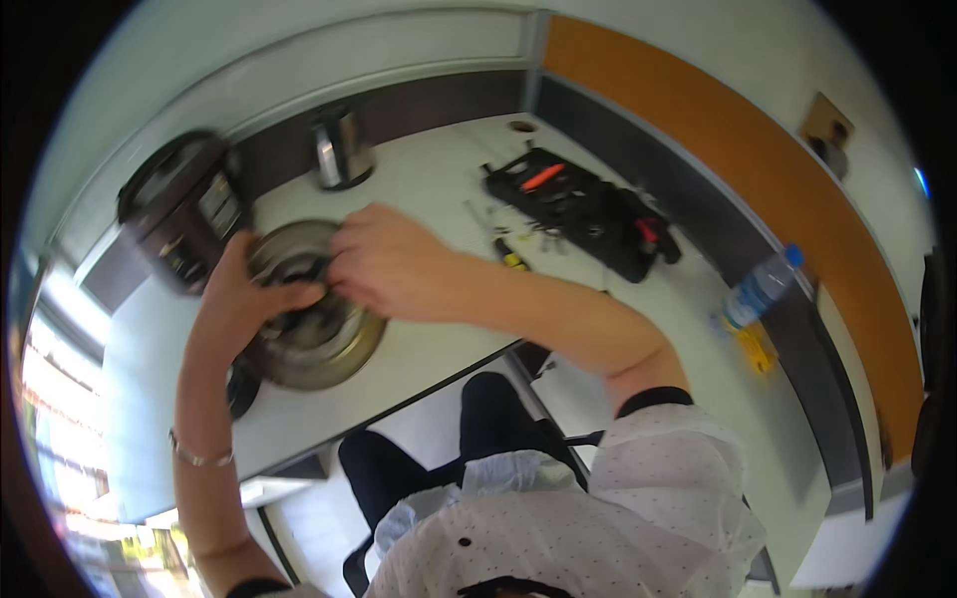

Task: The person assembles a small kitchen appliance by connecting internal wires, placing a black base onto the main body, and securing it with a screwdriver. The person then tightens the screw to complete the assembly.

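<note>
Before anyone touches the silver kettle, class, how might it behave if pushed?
The silver kettle will probably feel stiff, given its metal body. Its shiny side may be slippery. Standing upright, it could tip if pushed high.

The table (419, 179) carries, on its left part, what is perhaps a pan (344, 359), with the left hand (239, 294) at its left side and the right hand (389, 264) at its right. The cooker (184, 209) sits behind it to the left, the kettle (342, 151) behind it. Right of the kettle lies the tool case (598, 219), a screwdriver (511, 255) just before it. The bottle (763, 287) is far right, near the partition (688, 125).
</note>
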Available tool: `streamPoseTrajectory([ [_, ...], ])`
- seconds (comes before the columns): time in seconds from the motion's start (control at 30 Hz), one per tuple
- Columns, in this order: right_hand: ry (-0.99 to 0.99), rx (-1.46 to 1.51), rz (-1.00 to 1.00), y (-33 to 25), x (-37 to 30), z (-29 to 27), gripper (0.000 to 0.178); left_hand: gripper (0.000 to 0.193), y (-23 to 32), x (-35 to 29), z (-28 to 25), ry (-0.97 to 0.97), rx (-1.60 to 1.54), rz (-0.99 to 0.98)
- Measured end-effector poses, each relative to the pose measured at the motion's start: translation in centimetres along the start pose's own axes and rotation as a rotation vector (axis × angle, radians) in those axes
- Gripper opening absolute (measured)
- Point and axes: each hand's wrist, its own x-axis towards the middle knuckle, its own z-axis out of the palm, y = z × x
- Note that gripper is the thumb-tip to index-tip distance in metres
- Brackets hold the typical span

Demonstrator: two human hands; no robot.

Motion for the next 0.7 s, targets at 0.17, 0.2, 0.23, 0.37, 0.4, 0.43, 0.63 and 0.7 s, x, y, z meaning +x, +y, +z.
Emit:
streamPoseTrajectory([
  [0.17, 0.006, 0.016, -0.057, 0.4, -1.5, -2.3, 0.010, 0.086, 1.4, 0.1, 2.3, -0.004, -0.186, -0.018],
  [0.2, 0.009, 0.001, -0.029, 0.2, -1.2, -2.4, 0.010, 0.085, 1.6, 0.6, 1.8, -0.014, -0.148, -0.003],
  [0.23, -0.011, 0.001, -0.034, 0.1, -0.9, -2.3, 0.010, 0.085, 1.3, 0.1, 1.5, 0.016, -0.141, -0.020],
  [0.37, -0.014, 0.139, -0.029, -0.4, -0.3, -2.2, 0.010, 0.074, 1.3, -0.9, 1.0, 0.011, -0.192, 0.018],
  [0.4, -0.006, 0.151, -0.006, -0.4, -0.6, -2.6, 0.008, 0.077, 1.8, -0.8, 1.0, -0.020, -0.205, -0.007],
  [0.43, 0.014, 0.178, 0.015, -0.4, -0.7, -2.8, 0.007, 0.082, 1.7, -0.7, 1.1, 0.025, -0.096, 0.039],
  [0.63, -0.027, 0.202, 0.019, -0.9, -0.6, -3.4, 0.007, 0.087, 0.8, -0.2, 1.0, -0.008, 0.049, 0.015],
  [0.7, -0.022, 0.209, 0.028, -0.8, -0.5, -3.3, 0.007, 0.088, 0.6, -0.2, 1.1, -0.002, 0.063, 0.009],
])
